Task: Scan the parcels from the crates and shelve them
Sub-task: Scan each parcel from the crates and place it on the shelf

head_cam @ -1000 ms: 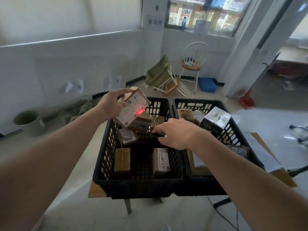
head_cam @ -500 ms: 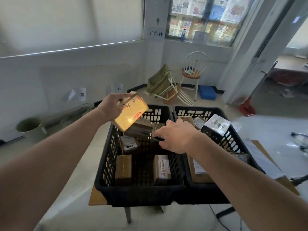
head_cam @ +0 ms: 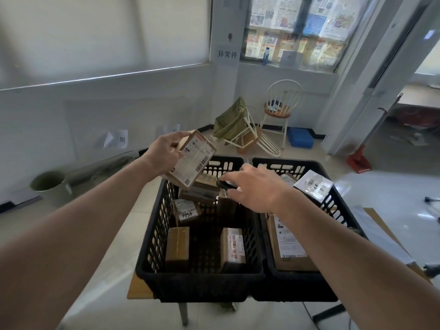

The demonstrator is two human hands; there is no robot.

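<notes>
Dim, bluish daylight from rear window (head_cam: 295, 32) — crate (head_cam: 202, 279) interiors shadowed, edges prob. warped.

— What stands past the fingertips, at the far wall?

— A white spindle-back chair (head_cam: 281, 108) with a wooden seat, upright. Left of it a second chair (head_cam: 250, 136) lies tipped over, green cloth (head_cam: 229, 122) draped on it. A blue box (head_cam: 299, 137) sits on the pale tiled floor (head_cam: 392, 182) just right of them.

— And higher?

— A window papered with newspapers (head_cam: 297, 25), a sign reading 异常件 (head_cam: 227, 54), and a drawn white blind (head_cam: 102, 34) glowing with daylight.

— Far left?

— A green bucket (head_cam: 48, 184).
</notes>
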